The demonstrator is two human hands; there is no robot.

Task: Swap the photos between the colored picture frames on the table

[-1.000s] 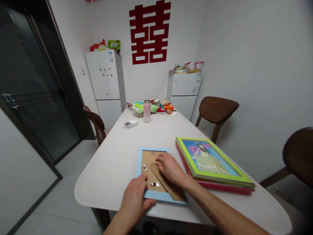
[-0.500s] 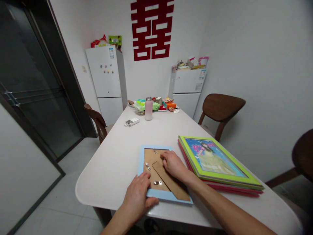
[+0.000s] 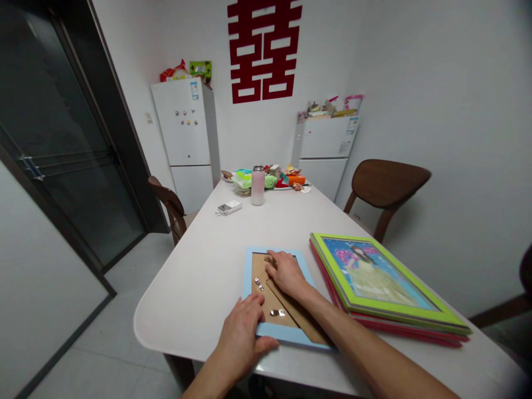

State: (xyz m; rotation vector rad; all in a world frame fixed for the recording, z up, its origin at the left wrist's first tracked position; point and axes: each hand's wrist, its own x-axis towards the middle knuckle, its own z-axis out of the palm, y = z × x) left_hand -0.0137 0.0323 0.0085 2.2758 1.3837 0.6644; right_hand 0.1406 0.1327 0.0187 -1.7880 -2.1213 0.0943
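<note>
A light blue picture frame (image 3: pixel 248 271) lies face down on the white table (image 3: pixel 208 266), its brown backing board with small metal clips showing. My left hand (image 3: pixel 243 332) lies flat on the frame's near left corner, fingers spread on the board and thumb along the near edge. My right hand (image 3: pixel 286 272) rests on the upper part of the backing, fingers bent down onto a metal clip at the top. To the right lies a stack of frames, a green one (image 3: pixel 374 277) with a picture of a figure in a dress on top.
At the table's far end stand a pink bottle (image 3: pixel 257 185), a small silver device (image 3: pixel 229 208) and a pile of packets (image 3: pixel 270 178). Wooden chairs (image 3: pixel 386 183) stand on both sides. Two white fridges (image 3: pixel 189 138) stand against the back wall, a dark glass door on the left.
My right hand has slid up the backing board to the top clip. My left hand stays on the near left corner. The view has shifted slightly.
</note>
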